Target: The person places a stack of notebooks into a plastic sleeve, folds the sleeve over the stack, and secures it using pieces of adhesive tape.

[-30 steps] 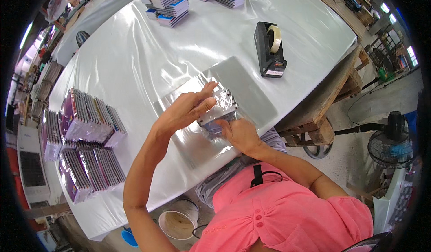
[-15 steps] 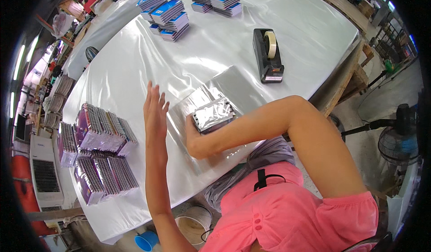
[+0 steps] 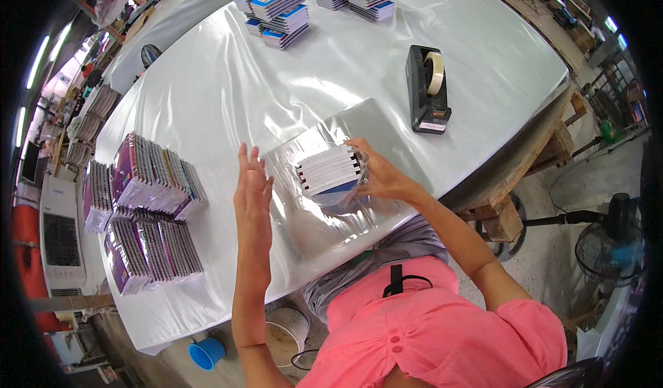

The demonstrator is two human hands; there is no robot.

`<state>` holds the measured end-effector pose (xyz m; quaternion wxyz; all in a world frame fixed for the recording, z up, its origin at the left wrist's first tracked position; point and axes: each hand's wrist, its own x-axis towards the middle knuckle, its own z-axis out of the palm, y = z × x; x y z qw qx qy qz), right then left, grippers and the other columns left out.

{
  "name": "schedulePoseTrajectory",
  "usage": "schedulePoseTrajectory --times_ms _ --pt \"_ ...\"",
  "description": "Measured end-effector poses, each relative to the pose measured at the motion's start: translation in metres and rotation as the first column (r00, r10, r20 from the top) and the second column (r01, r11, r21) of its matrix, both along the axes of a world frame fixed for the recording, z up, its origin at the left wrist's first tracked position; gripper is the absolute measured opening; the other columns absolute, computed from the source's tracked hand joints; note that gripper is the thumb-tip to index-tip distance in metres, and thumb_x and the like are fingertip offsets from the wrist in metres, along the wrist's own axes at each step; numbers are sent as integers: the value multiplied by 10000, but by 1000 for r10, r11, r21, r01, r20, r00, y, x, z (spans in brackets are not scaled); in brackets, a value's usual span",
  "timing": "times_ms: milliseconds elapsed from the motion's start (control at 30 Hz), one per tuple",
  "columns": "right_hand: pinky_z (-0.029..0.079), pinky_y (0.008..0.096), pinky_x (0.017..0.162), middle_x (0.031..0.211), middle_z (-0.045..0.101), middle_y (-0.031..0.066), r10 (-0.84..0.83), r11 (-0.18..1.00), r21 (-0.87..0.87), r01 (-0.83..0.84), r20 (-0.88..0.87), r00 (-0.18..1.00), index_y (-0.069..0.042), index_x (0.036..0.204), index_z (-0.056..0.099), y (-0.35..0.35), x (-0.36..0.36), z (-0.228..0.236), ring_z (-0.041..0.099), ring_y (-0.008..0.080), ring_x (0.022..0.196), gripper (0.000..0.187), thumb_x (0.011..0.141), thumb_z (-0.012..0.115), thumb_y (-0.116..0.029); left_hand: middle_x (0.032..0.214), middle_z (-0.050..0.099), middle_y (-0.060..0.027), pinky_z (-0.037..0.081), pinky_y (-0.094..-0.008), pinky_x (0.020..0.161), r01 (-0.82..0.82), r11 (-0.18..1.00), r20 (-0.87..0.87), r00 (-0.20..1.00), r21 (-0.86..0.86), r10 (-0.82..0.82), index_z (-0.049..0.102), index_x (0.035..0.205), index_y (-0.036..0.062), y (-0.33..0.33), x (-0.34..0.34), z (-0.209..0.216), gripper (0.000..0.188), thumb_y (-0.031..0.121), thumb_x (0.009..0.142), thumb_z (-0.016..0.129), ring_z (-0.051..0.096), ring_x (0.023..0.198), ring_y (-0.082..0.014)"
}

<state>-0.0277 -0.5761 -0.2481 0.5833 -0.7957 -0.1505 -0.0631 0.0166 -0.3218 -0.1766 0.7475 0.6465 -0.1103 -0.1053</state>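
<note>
A small stack of spiral notebooks (image 3: 330,170), wrapped in clear film, sits on a sheet of clear plastic (image 3: 314,232) in the middle of the table. Its white page edges show through the film, with a strip of blue cover on the near side. My right hand (image 3: 378,170) grips the stack's right end, thumb toward me and fingers at the far corner. Left of the stack, my left hand (image 3: 253,184) is raised with its fingers apart, holding nothing and not touching the notebooks.
Film-wrapped purple notebooks (image 3: 148,212) stand in piles at the left. Blue notebooks (image 3: 276,11) are stacked at the far side. A black tape dispenser (image 3: 428,91) stands at the right, near the wooden table edge (image 3: 525,160). Below are a blue bucket (image 3: 206,353) and a fan (image 3: 611,250).
My right hand has gone from the stack's left end to its right end, and the arm no longer crosses the stack. My left hand stays open beside it. The whole view has shifted slightly.
</note>
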Motion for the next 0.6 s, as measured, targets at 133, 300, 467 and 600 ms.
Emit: schedulePoseTrajectory --times_ms 133,300,467,600 --pt "276 421 1127 1440 378 131 139 975 -194 -111 136 981 -83 1343 427 -29 -1 76 321 281 1369 919 568 901 -223 1571 158 -198 180 -410 1161 90 958 179 974 272 -142 43 1530 58 -28 -11 37 888 308 910 626 161 1450 -336" --pt "248 474 1119 1445 418 71 364 849 -505 -159 338 868 -101 924 662 -31 12 127 257 306 1407 347 631 832 -177 1344 533 -225 409 -388 1029 156 829 128 956 537 -263 181 1520 109 -41 5 46 619 77 969 460 595 1159 -334" --pt "214 519 1118 1379 480 52 393 820 -550 -157 342 854 -83 666 642 -20 8 143 271 295 1401 141 712 755 -154 1379 505 -214 376 -357 1050 5 820 299 930 572 -215 332 1470 71 -44 7 61 499 75 982 439 584 1178 -286" --pt "202 527 1120 1344 495 90 321 798 -603 6 434 842 -73 677 647 14 -2 125 304 283 1383 140 752 722 -164 1466 413 -185 278 -358 1118 -14 965 299 952 263 -68 351 1458 37 -42 7 63 491 92 984 465 433 1332 -238"
